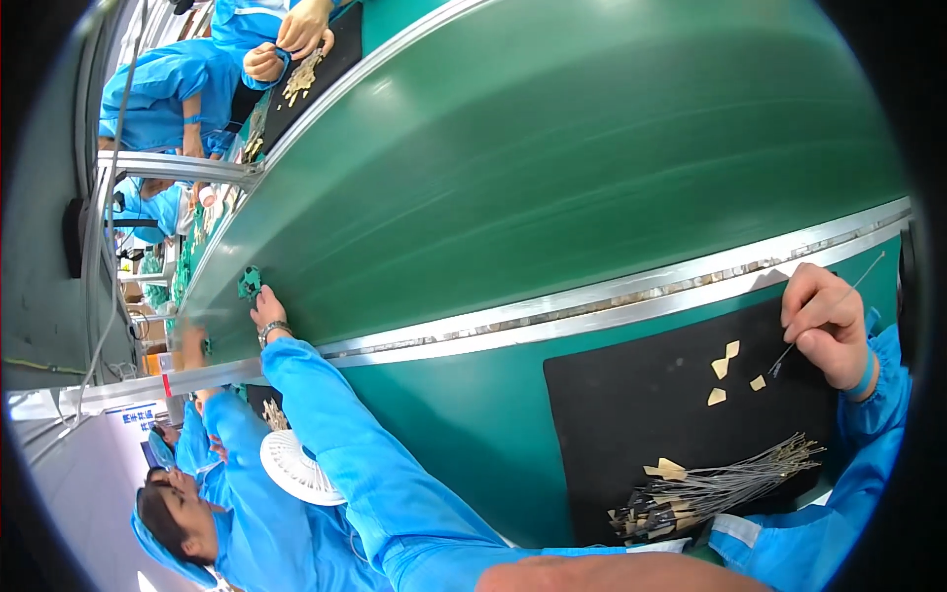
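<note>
My left hand [266, 310], with a band at its wrist, reaches far out over the green belt. Its fingers close on a small, irregular green bundle [250, 282] whose kind I cannot make out. At the right, my right hand [827, 324] pinches a thin grey cable [862, 275], which slants down to a dark tip above the black mat [612, 405]. Near that tip lie several small cream paper pieces [732, 349]. Lower on the mat is a pile of similar thin cables [730, 485], with cream tabs and dark ends at its left.
A metal rail [513, 347] with a slotted channel runs between the belt [552, 178] and my green bench. Co-workers in blue [266, 503] sit to the left; another's hands [304, 30] work across the belt. A white round fan [296, 469] lies beside my left sleeve.
</note>
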{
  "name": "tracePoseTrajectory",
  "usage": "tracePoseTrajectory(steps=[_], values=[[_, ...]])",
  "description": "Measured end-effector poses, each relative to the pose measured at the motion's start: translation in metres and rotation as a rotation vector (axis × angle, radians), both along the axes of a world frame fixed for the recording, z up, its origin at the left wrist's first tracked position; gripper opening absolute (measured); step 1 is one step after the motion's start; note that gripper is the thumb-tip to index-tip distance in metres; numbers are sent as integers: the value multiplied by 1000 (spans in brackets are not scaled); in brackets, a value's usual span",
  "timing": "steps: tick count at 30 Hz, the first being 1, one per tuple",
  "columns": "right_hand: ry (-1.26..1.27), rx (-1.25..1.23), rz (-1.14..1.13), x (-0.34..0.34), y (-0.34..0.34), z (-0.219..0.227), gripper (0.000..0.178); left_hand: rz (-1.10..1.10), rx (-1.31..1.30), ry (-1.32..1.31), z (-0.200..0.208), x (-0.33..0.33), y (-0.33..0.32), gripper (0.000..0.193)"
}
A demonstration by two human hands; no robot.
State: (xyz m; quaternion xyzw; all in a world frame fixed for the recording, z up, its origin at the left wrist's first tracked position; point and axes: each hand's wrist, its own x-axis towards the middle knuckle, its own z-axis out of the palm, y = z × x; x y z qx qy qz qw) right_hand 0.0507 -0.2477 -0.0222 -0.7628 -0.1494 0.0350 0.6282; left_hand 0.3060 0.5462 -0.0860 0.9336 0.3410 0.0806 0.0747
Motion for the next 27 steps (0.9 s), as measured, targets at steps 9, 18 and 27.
tracePoseTrajectory(steps=[9,18,27], values=[[-1,18,7,-2,1,2,7,77,183,19,-3,7,-6,80],[-74,53,34,-4,2,5,5,-384,198,-43,17,-6,-225,63],[-179,80,63,-2,-4,-11,8,-1201,-193,-210,63,-137,-432,55]])
